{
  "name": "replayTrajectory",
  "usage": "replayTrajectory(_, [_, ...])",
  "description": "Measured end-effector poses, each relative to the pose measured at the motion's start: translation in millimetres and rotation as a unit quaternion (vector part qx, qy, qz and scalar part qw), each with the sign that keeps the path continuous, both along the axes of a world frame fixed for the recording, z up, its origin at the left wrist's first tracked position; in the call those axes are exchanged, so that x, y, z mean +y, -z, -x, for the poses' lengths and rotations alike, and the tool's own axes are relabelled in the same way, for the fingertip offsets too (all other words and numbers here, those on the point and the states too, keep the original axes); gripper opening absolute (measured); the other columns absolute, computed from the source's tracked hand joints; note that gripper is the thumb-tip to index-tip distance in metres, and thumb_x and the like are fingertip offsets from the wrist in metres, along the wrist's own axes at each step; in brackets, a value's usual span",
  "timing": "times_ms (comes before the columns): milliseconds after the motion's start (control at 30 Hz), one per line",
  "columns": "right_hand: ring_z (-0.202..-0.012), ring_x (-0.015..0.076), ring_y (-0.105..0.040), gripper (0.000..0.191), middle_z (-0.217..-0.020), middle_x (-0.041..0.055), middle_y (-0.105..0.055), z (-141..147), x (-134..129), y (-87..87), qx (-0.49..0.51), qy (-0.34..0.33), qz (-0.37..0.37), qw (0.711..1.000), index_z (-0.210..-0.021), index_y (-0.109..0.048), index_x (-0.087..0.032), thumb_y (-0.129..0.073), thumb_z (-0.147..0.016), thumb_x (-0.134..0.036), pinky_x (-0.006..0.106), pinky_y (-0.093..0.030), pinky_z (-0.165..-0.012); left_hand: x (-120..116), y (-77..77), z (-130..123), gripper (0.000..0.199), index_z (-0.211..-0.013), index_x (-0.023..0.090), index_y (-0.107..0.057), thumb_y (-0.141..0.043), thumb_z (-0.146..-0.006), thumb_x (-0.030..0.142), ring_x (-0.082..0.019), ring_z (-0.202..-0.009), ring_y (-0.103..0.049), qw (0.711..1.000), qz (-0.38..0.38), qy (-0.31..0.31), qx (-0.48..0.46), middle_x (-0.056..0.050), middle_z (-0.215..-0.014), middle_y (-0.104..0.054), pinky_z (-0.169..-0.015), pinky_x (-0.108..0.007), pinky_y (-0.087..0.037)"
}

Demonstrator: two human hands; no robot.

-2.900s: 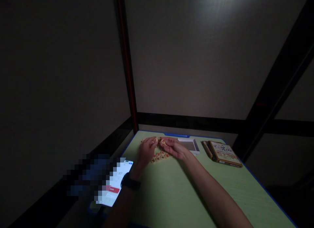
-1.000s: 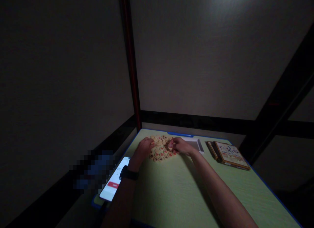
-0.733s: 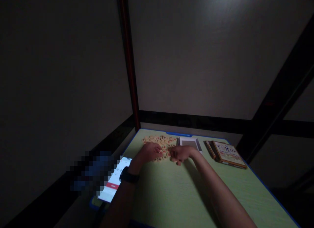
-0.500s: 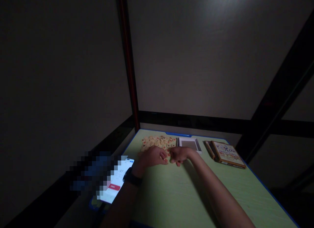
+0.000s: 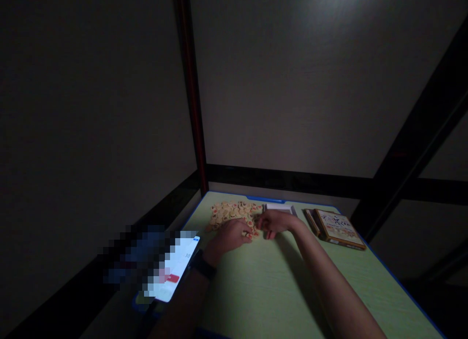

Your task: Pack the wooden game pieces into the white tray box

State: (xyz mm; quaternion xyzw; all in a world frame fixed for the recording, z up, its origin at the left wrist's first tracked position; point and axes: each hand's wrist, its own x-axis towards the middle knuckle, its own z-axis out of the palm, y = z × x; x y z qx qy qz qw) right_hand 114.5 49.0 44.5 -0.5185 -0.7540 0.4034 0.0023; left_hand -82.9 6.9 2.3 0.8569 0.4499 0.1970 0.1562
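A pile of small round wooden game pieces (image 5: 230, 211), pale with red or dark marks, lies at the far left of the green table. My left hand (image 5: 233, 233) rests along the near edge of the pile, its fingers curled around a red-marked round piece (image 5: 249, 236). To its right hovers my right hand (image 5: 275, 221), bent at the wrist, with thumb and fingers apart beside the pile's right edge. No piece shows between them. Behind the right hand, partly hidden by it, sits a white open box (image 5: 280, 206).
Two flat printed boxes, the nearer one a patterned box (image 5: 338, 227), lie overlapping on the right of the green table (image 5: 256, 285). A lit phone (image 5: 177, 268) stands at the left edge by my watch strap (image 5: 204, 265). Walls rise behind and left.
My right hand has shifted slightly right and away from me, and its fingers have spread. My left hand has moved a little right and nearer, staying at the pile.
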Motion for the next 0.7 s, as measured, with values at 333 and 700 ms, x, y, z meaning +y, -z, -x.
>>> replayTrajectory(333, [-0.044,0.0129,-0.063,0.021,-0.044,-0.0040,-0.059,6,1,12.1,-0.016,0.044,0.012,0.999,-0.061,-0.059,-0.014,-0.079,-0.059,-0.007,0.018,-0.051,-0.044,20,-13.0,29,0.026,-0.092,0.018,-0.074,-0.049,-0.092,0.022,-0.019,-0.098,-0.063,0.978,-0.079,-0.194,0.012,-0.008,-0.098,-0.073,-0.093,-0.030,-0.045])
replayTrajectory(700, [-0.047,0.0176,-0.063,0.020,-0.061,0.0026,-0.066,9,1,9.8,-0.092,0.052,-0.133,0.985,-0.074,-0.065,-0.015,-0.069,-0.064,0.003,0.027,-0.048,-0.049,13,-11.9,34,0.023,-0.099,0.024,-0.074,-0.053,-0.089,0.023,-0.021,-0.103,-0.063,0.969,-0.022,-0.211,0.124,-0.007,-0.106,-0.071,-0.091,-0.030,-0.046])
